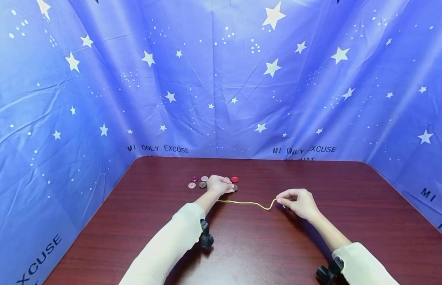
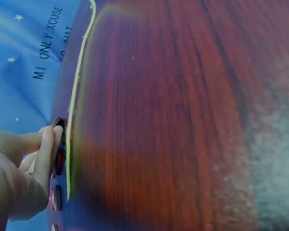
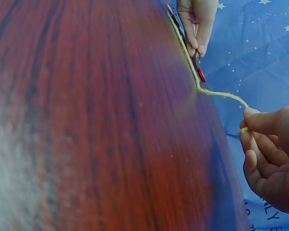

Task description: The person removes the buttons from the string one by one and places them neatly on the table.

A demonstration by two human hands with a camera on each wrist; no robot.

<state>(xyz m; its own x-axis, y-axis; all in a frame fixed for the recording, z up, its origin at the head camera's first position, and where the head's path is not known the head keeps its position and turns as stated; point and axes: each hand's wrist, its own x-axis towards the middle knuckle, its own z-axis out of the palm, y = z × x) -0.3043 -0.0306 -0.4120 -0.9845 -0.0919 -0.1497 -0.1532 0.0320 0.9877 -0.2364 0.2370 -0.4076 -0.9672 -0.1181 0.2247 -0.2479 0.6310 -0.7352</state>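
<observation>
My right hand (image 1: 300,204) pinches a yellow cord (image 1: 242,203) near one end, between thumb and index finger. A short tail of it sticks out past the fingertips in the right wrist view. From there the cord dips to the table and runs left behind my left forearm. My left hand (image 1: 219,185) pinches a dark brownish button (image 2: 58,121) by its edge, tilted up in the left wrist view. Just beyond these fingers lies a red button (image 1: 235,179). Left of the hand are a pale pink button (image 1: 204,179) and a grey-brown button (image 1: 202,185).
Farther left lie a dark magenta button (image 1: 194,179) and another pale pink button (image 1: 191,185). Everything rests on a dark red wooden table (image 1: 249,245). A blue star-printed cloth (image 1: 214,87) hangs around its back and sides.
</observation>
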